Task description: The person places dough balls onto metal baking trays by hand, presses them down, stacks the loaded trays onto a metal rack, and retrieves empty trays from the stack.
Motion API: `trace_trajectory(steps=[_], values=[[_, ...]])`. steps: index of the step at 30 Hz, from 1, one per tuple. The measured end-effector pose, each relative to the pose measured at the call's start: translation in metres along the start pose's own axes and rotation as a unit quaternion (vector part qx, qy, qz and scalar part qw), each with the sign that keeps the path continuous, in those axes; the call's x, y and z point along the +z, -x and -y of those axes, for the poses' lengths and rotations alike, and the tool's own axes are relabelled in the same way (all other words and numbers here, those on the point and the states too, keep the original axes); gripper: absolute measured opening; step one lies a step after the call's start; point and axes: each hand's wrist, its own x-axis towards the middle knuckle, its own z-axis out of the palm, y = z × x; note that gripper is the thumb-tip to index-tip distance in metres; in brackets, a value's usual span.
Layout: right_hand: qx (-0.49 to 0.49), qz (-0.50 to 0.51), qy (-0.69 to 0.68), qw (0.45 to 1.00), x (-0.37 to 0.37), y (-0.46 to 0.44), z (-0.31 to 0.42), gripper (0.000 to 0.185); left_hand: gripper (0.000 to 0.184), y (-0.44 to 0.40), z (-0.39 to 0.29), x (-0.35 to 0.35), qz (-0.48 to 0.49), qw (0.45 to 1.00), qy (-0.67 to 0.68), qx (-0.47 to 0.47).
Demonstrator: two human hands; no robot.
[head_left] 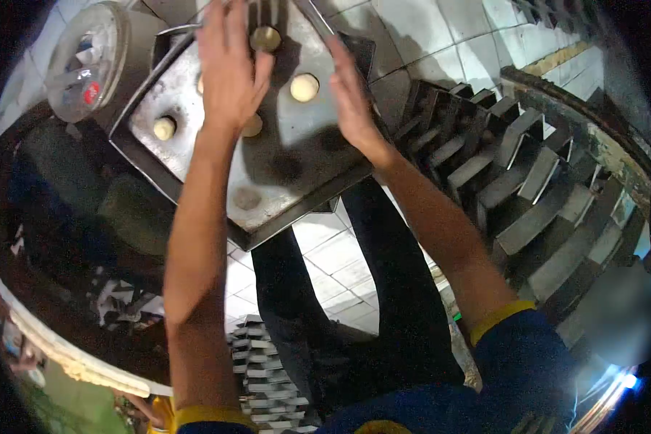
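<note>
A metal baking tray (267,195) with raised sides lies in front of me, with several pale dough balls spaced over it. My left hand (231,79) is open above the tray, palm down, fingers stretched forward and thumb out; it partly covers a dough ball. Close to its thumb is another dough ball (266,39). My right hand (351,101) is at the tray's right side, fingers extended and slightly blurred; whether it touches the rim I cannot tell. Between the hands sits a dough ball (304,87). One more dough ball (164,129) rests near the left corner.
A round tub with a clear lid (83,69) stands at the upper left. Many metal pans (513,173) are stacked at the right, with more metal pieces (271,376) below. Part of another person in yellow (163,414) shows at the lower left. White tiles (333,253) cover the floor.
</note>
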Motion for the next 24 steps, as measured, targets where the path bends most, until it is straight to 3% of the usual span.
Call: trace_trajectory(steps=[1,4,6,8,10,12,14,15,18,20,23,24], values=[[-0.009,0.002,0.004,1.000,-0.003,-0.002,0.020,0.071,0.082,0.002,-0.017,-0.028,-0.052,0.997,0.028,-0.050],[0.116,-0.189,-0.257,0.941,-0.005,-0.009,0.099,0.059,0.079,0.016,-0.088,-0.150,-0.148,0.971,0.069,-0.176],[0.100,-0.159,-0.262,0.947,0.005,-0.015,0.146,0.056,0.077,0.043,-0.130,-0.227,-0.227,0.936,0.119,-0.242],[0.075,-0.098,-0.300,0.946,0.036,-0.020,0.179,0.050,0.072,0.082,-0.147,-0.307,-0.285,0.921,0.077,-0.255],[0.042,-0.053,-0.234,0.970,0.103,-0.029,0.265,0.047,0.067,0.128,-0.145,-0.395,-0.327,0.898,0.015,-0.295],[-0.075,0.038,-0.142,0.986,0.179,-0.040,0.336,0.042,0.064,0.173,-0.120,-0.478,-0.350,0.872,-0.077,-0.333],[-0.113,0.143,-0.181,0.966,0.262,-0.046,0.405,0.041,0.067,0.216,-0.088,-0.551,-0.373,0.838,-0.129,-0.377],[-0.185,0.193,-0.137,0.954,0.306,-0.046,0.436,0.033,0.068,0.242,-0.067,-0.583,-0.399,0.818,-0.129,-0.393],[-0.155,0.342,-0.118,0.919,0.439,-0.028,0.523,0.027,0.063,0.309,-0.001,-0.656,-0.454,0.774,-0.109,-0.428],[-0.208,0.404,-0.079,0.887,0.529,-0.017,0.542,0.033,0.063,0.340,0.050,-0.688,-0.465,0.754,-0.089,-0.455],[-0.289,0.442,0.006,0.849,0.634,-0.007,0.566,0.048,0.070,0.360,0.126,-0.725,-0.400,0.805,-0.237,-0.370],[-0.344,0.408,0.091,0.841,0.668,-0.007,0.570,0.047,0.070,0.361,0.144,-0.734,-0.408,0.801,-0.226,-0.375]])
